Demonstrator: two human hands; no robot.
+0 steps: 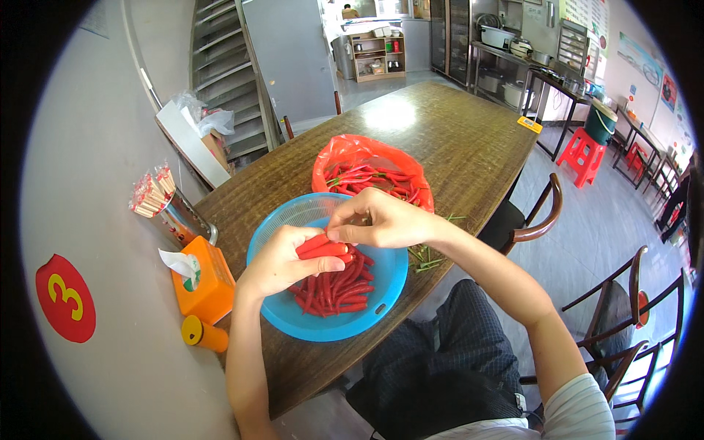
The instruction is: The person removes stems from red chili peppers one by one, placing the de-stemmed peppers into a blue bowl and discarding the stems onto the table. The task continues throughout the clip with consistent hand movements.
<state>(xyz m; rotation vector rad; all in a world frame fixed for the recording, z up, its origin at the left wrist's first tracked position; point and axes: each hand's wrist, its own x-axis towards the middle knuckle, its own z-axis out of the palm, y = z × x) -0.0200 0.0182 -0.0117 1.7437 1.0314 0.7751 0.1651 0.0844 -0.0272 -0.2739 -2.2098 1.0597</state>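
Note:
My left hand (278,264) holds several red chili peppers (322,251) above a blue plastic colander basket (335,329); the pepper ends facing right show pale cut or stemless tops. My right hand (379,220) meets the left, its thumb and forefinger pinched at the end of one pepper. Whether a stem is between those fingertips cannot be made out. In the basket lies a heap of red chili peppers (335,289). Just beyond it, an open red plastic bag (352,144) contains more red chilies with green stems (366,177). Green stem pieces (426,261) lie on the table right of the basket.
The wooden table (462,126) runs along a wall at left. By that wall stand a holder of wrapped chopsticks (184,214), an orange tissue box (206,280) and a yellow-lidded canister (206,334). A wooden-armed chair (536,214) stands at the table's right edge.

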